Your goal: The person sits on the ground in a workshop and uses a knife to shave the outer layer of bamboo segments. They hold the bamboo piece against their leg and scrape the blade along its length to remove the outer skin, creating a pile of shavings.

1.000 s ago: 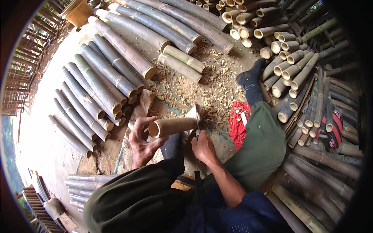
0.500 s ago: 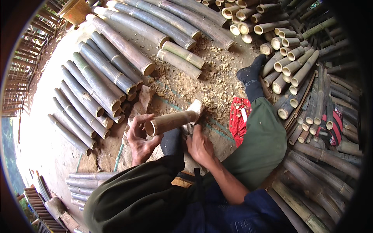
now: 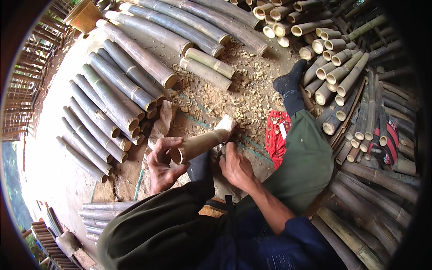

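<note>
My left hand (image 3: 164,167) grips the near end of a short bamboo section (image 3: 202,145), fingers and thumb around its hollow cut rim. The bamboo slants away to the right, its far end by a pale, chipped wooden block (image 3: 226,122). My right hand (image 3: 238,167) is closed just below the bamboo's far part. It holds a metal-bladed tool (image 3: 222,150), of which only a small grey piece shows; the rest is hidden by the fingers. My dark-socked left foot (image 3: 199,167) lies beneath the bamboo, between both hands.
Long bamboo poles (image 3: 135,51) lie in rows at left and far side. Cut bamboo sections (image 3: 333,67) are stacked at right. Wood chips (image 3: 252,85) cover the ground ahead. A red cloth (image 3: 276,137) lies beside my right leg; a brown bucket (image 3: 84,17) stands far left.
My right hand has shifted slightly right. The bamboo's near end and my left hand have moved a little right and down. Both grips stay the same.
</note>
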